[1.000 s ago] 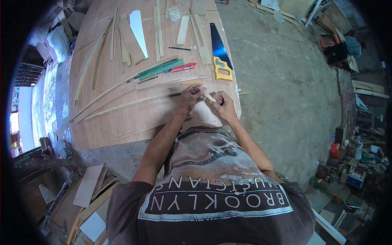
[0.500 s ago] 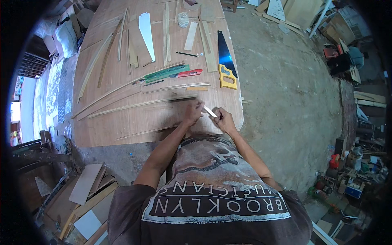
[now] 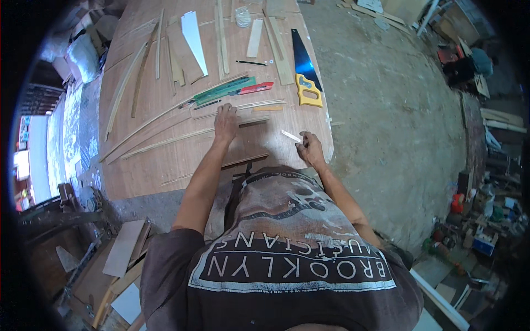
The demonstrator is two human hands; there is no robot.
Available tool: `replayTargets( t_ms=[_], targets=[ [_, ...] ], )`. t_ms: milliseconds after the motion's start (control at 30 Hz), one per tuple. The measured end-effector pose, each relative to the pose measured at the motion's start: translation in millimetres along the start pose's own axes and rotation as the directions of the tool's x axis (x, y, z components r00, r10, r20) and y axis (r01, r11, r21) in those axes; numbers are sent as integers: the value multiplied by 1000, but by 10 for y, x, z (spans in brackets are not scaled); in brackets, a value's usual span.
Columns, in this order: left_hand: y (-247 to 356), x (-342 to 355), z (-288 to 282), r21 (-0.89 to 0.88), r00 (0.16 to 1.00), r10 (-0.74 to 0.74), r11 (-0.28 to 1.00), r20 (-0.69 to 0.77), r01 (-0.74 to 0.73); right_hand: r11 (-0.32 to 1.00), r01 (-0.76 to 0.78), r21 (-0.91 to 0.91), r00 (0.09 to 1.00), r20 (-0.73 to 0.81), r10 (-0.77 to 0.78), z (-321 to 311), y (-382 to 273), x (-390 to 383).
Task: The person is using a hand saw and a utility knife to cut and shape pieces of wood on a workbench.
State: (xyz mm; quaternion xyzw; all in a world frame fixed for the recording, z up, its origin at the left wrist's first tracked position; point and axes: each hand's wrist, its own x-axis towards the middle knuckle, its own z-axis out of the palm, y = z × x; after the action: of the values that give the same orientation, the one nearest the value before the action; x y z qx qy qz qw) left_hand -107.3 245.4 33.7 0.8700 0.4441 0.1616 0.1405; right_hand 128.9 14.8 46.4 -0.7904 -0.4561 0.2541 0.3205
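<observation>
My right hand [image 3: 312, 149] is closed on one end of a short, pale strip [image 3: 291, 135], pinched between thumb and fingers near the table's right edge. My left hand [image 3: 225, 124] is over the thin wooden strips [image 3: 248, 106] in the middle of the table, palm down with fingers stretched forward, and no held thing shows in it. Just beyond its fingertips lie a dark pencil [image 3: 207, 103], a green flat piece [image 3: 223, 88] and a red utility knife [image 3: 255, 88]. Below the left hand runs a long thin wooden strip [image 3: 171, 145].
A handsaw with a yellow handle [image 3: 309, 91] lies along the right edge of the wooden table [image 3: 138, 176]. Farther back are a white tapered piece [image 3: 193, 44], a clear roll [image 3: 242, 17], another pencil [image 3: 251, 63] and several wooden slats [image 3: 222, 38]. Scrap boards [image 3: 124, 248] lean at lower left.
My left hand has left the short strip and moved left and forward over the table. My right hand keeps the strip, now slightly farther right. The view has shifted a little.
</observation>
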Motion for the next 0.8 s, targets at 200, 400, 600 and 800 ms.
replayTargets(
  t_ms=[200,400,600,800],
  targets=[
    [-121,202,1,129,984,96,985,152,-116,996,-47,-71,999,-28,45,35,257,-153],
    [-247,193,-78,143,964,98,980,249,-136,990,-100,-95,993,46,105,9,174,-66],
    [-271,185,-88,133,981,61,987,183,-86,997,-16,-73,992,122,25,110,83,231],
    [-334,423,-75,-23,985,-77,996,152,81,999,14,-44,984,177,-6,318,-42,620]
  ],
)
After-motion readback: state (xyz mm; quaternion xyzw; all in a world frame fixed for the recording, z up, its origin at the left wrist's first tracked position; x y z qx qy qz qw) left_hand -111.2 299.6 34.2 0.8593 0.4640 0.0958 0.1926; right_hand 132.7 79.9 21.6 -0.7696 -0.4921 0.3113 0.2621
